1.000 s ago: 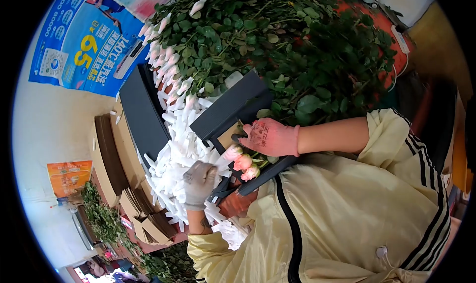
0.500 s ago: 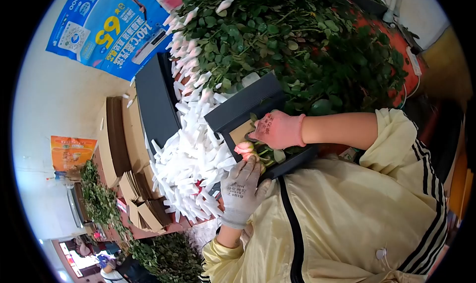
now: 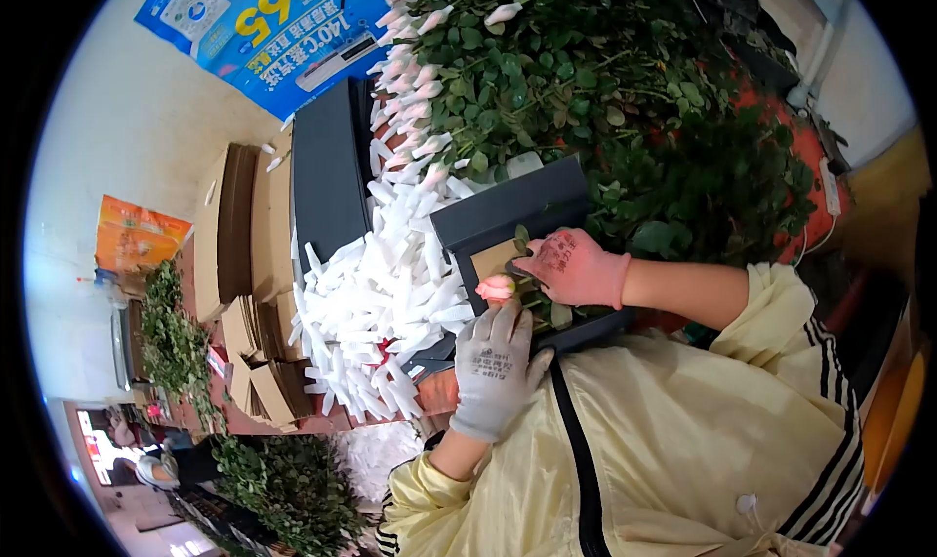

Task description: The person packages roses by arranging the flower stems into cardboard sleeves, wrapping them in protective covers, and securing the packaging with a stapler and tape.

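Note:
A dark box point(image 3: 509, 206) with its lid raised lies in front of me, with brown cardboard showing inside. In it rests a pink rose point(image 3: 496, 287), its green leaves point(image 3: 560, 315) and stems stretching to the right. My left hand point(image 3: 493, 367), in a white glove, lies at the near edge of the box, fingers extended to the rose head and thumb apart. From the right, my right hand point(image 3: 571, 267), in a pink glove, reaches over the stems. Its fingers are curled on a leafy stem, and the fingertips are partly hidden.
Beyond the box are many white foam sleeves point(image 3: 390, 284) in a heap. Leafy rose stems point(image 3: 576, 79) with wrapped heads cover the far right. Brown cardboard pieces point(image 3: 223, 235) and a dark flat box point(image 3: 330, 166) stand left. More greenery point(image 3: 283, 494) is below left.
The whole view has shifted. My left hand has slid back a little from the rose, showing more of its head. My right hand stays over the stems, its fingertips now nearer a leaf.

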### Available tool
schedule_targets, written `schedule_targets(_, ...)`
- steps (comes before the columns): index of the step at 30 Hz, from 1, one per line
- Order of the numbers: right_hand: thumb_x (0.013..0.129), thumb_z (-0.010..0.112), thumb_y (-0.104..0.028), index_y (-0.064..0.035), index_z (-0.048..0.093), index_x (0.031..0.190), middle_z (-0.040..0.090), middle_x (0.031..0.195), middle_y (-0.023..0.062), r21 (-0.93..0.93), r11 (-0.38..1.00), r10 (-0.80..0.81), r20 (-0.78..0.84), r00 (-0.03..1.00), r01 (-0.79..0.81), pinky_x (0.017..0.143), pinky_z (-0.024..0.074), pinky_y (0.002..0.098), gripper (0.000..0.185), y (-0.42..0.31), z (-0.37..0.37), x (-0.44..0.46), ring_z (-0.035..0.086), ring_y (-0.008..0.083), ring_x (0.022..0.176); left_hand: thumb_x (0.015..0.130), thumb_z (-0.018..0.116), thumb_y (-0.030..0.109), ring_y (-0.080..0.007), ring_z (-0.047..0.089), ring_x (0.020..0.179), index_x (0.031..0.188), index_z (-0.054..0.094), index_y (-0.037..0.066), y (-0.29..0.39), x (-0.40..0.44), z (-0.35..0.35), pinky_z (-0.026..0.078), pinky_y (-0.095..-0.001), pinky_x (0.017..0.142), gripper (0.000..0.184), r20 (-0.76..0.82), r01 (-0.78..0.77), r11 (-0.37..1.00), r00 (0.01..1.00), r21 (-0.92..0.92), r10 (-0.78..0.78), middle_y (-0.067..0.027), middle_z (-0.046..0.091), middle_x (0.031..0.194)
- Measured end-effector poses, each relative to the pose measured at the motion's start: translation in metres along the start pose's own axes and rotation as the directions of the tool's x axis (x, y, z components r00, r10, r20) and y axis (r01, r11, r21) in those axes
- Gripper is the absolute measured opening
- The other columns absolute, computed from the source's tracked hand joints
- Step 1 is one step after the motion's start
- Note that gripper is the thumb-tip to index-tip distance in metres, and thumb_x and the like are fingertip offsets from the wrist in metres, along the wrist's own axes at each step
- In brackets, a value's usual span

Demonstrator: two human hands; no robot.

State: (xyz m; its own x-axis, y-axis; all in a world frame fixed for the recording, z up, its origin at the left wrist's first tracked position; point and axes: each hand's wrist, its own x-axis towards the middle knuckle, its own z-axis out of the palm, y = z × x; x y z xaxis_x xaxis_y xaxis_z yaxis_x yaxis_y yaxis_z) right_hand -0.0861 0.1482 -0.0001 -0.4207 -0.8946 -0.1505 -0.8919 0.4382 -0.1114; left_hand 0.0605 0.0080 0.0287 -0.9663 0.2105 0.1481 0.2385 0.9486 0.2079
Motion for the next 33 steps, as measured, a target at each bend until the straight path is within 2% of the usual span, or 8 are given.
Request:
schedule_targets(3, 0.075, 0.063, -0.021, -0.0073, 0.051, 0.118, 0.053, 0.120, 0.0142, 0.275, 0.960, 0.089, -0.135, 0.987, -0.049, 0.095, 0.0391, 0.0394, 0.046, 0.005, -0.004, -0.007, 0.052, 0.0304, 0.110, 0.074, 0.064, 0.040, -0.0294, 0.047, 0.111, 0.113, 0.057, 0.004, -0.006, 0.001, -0.002, 0.037, -0.0441, 0.091, 0.054, -0.003, 0.030, 0.997, 1.000, -0.067, -0.031, -0.0117, 0.051, 0.120)
schedule_targets(4, 0.075, 0.063, -0.021, -0.0073, 0.051, 0.118, 0.053, 0.120, 0.0142, 0.258, 0.966, 0.054, -0.118, 0.992, -0.022, 0.095, 0.0391, 0.0394, 0.046, 0.007, 0.001, -0.010, 0.052, 0.0304, 0.110, 0.074, 0.064, 0.041, -0.0302, 0.047, 0.111, 0.113, 0.058, 0.004, -0.009, 0.001, -0.003, 0.037, -0.0449, 0.091, 0.054, 0.012, 0.032, 0.994, 0.999, -0.101, -0.031, -0.0119, 0.052, 0.120)
schedule_targets(6, 0.076, 0.058, -0.022, -0.0115, 0.052, 0.117, 0.052, 0.117, 0.0119, 0.157, 0.986, 0.125, -0.418, 0.900, -0.064, 0.090, 0.0417, 0.0383, 0.042, 0.008, 0.016, -0.019, 0.052, 0.0271, 0.109, 0.073, 0.064, 0.041, -0.0301, 0.047, 0.110, 0.112, 0.058, 0.004, -0.011, 0.001, -0.003, 0.037, -0.0451, 0.091, 0.053, 0.016, 0.070, 0.989, 0.998, -0.126, -0.069, -0.0117, 0.052, 0.119)
schedule_targets(24, 0.069, 0.065, -0.013, -0.0050, 0.051, 0.115, 0.049, 0.120, 0.0126, 0.225, 0.974, 0.078, -0.470, 0.879, 0.034, 0.094, 0.0404, 0.0412, 0.048, 0.005, 0.020, -0.032, 0.049, 0.0307, 0.111, 0.072, 0.066, 0.032, -0.0288, 0.053, 0.098, 0.102, 0.061, 0.004, -0.026, 0.004, -0.003, 0.040, -0.0426, 0.087, 0.041, -0.078, 0.045, 0.958, 0.994, -0.284, -0.070, -0.0103, 0.057, 0.106)
schedule_targets(27, 0.070, 0.064, -0.013, -0.0055, 0.051, 0.115, 0.050, 0.119, 0.0125, 0.244, 0.969, 0.081, -0.449, 0.890, 0.034, 0.092, 0.0410, 0.0408, 0.047, 0.006, 0.021, -0.030, 0.049, 0.0303, 0.110, 0.068, 0.068, 0.010, -0.0288, 0.058, 0.080, 0.091, 0.064, 0.004, -0.041, 0.016, -0.007, 0.045, -0.0373, 0.074, 0.024, -0.412, 0.021, 0.894, 0.882, -0.447, -0.227, -0.0111, 0.061, 0.086)
schedule_targets(30, 0.071, 0.063, -0.014, -0.0062, 0.052, 0.115, 0.051, 0.119, 0.0122, 0.254, 0.967, 0.081, -0.404, 0.911, 0.027, 0.093, 0.0400, 0.0401, 0.046, 0.006, 0.019, -0.028, 0.049, 0.0293, 0.111, 0.072, 0.067, 0.018, -0.0257, 0.056, 0.088, 0.096, 0.065, 0.010, -0.045, 0.031, -0.009, 0.041, -0.0386, 0.078, 0.026, -0.315, 0.132, 0.803, 0.874, -0.581, -0.371, -0.0069, 0.059, 0.095)
schedule_targets(31, 0.071, 0.062, -0.015, -0.0065, 0.052, 0.115, 0.051, 0.120, 0.0121, 0.262, 0.965, 0.100, -0.358, 0.928, -0.003, 0.094, 0.0391, 0.0397, 0.045, 0.006, 0.018, -0.028, 0.049, 0.0288, 0.111, 0.070, 0.066, 0.017, -0.0250, 0.056, 0.088, 0.098, 0.066, 0.014, -0.049, 0.035, -0.013, 0.041, -0.0385, 0.078, 0.028, -0.397, 0.085, 0.945, 0.893, -0.317, -0.213, -0.0051, 0.059, 0.098)
schedule_targets(33, 0.071, 0.063, -0.015, -0.0057, 0.052, 0.116, 0.049, 0.123, 0.0121, 0.252, 0.967, 0.098, -0.322, 0.942, -0.014, 0.096, 0.0376, 0.0404, 0.047, 0.006, 0.018, -0.028, 0.048, 0.0294, 0.113, 0.069, 0.066, 0.016, -0.0245, 0.056, 0.089, 0.098, 0.066, 0.016, -0.052, 0.042, -0.023, 0.041, -0.0385, 0.078, 0.029, -0.410, -0.005, 0.971, 0.907, -0.237, -0.096, -0.0041, 0.059, 0.099)
